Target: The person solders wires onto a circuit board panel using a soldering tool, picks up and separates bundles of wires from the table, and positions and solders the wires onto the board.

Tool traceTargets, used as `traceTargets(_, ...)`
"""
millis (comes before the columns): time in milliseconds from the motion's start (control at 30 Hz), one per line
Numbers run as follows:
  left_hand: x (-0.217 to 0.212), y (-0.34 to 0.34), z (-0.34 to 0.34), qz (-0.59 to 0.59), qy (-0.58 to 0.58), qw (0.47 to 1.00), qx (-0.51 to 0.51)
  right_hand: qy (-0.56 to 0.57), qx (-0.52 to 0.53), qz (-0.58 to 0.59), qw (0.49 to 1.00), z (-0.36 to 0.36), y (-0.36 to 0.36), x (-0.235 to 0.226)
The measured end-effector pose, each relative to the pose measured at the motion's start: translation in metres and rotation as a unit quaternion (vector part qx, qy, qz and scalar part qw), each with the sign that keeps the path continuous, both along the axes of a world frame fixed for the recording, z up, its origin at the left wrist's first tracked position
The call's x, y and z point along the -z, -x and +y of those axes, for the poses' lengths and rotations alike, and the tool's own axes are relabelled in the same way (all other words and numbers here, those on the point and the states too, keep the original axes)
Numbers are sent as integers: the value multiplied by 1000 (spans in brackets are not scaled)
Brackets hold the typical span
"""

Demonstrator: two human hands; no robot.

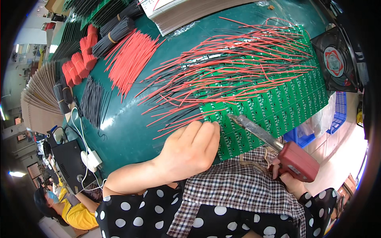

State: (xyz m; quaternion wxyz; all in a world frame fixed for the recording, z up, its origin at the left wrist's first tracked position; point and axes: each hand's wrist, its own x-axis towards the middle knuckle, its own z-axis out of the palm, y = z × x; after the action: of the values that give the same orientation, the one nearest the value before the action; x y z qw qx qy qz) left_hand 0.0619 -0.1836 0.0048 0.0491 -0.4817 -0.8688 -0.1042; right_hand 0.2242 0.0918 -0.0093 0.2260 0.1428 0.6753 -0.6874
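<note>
A large panel of green circuit boards lies on the table, with many red and black wires attached and trailing to the left. My left hand is closed at the panel's near left corner, knuckles up; its fingertips are turned away, so what they pinch is hidden. My right hand grips the red handle of a soldering gun. The gun's metal barrel points up and left, and its tip is over the boards, a little right of my left hand. Whether the tip touches a board I cannot tell.
Loose red wires and black wires lie left on the green table, near tied bundles. A black fan stands at the right. A black box with white cables sits left. A person in yellow works beyond.
</note>
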Motion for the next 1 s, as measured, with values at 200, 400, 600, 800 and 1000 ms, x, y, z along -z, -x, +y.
traceTargets(200,-6,6,2,-5,-81,997,-3,134,89,8,987,-7,11,-5)
traceTargets(400,2,8,16,-49,-74,996,6,65,120,13,991,-6,10,-3)
traceTargets(600,5,10,17,-15,-66,997,31,124,93,-47,987,5,7,0)
traceTargets(800,2,6,20,-87,-78,993,-13,-60,17,-14,998,10,-1,6)
traceTargets(1000,3,7,21,-93,-91,991,-23,-154,7,108,982,9,-6,13)
